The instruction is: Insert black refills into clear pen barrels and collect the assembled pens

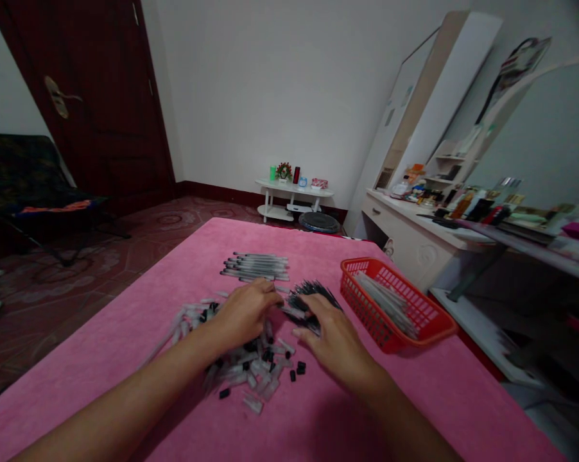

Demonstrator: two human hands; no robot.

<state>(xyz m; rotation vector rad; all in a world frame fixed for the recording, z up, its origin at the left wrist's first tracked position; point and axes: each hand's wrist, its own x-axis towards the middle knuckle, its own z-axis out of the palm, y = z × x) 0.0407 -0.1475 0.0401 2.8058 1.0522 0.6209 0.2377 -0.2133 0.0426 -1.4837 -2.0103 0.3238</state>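
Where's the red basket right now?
In the head view, the red basket sits on the pink cloth toward its right edge, past the dark sticks and right hand.

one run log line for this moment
left hand: near pale tube; right hand: near black rods; grips: unclear; pens: row beyond hands; red basket: right, holds pale sticks; small pieces: loose, pale and black

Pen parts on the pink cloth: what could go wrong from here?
The left forearm crosses over the heap of clear and black pieces, so it might sweep some aside. The red basket stands near the right edge of the cloth; a bump could knock it off. Thin dark rods lie piled by the right hand and might roll apart.
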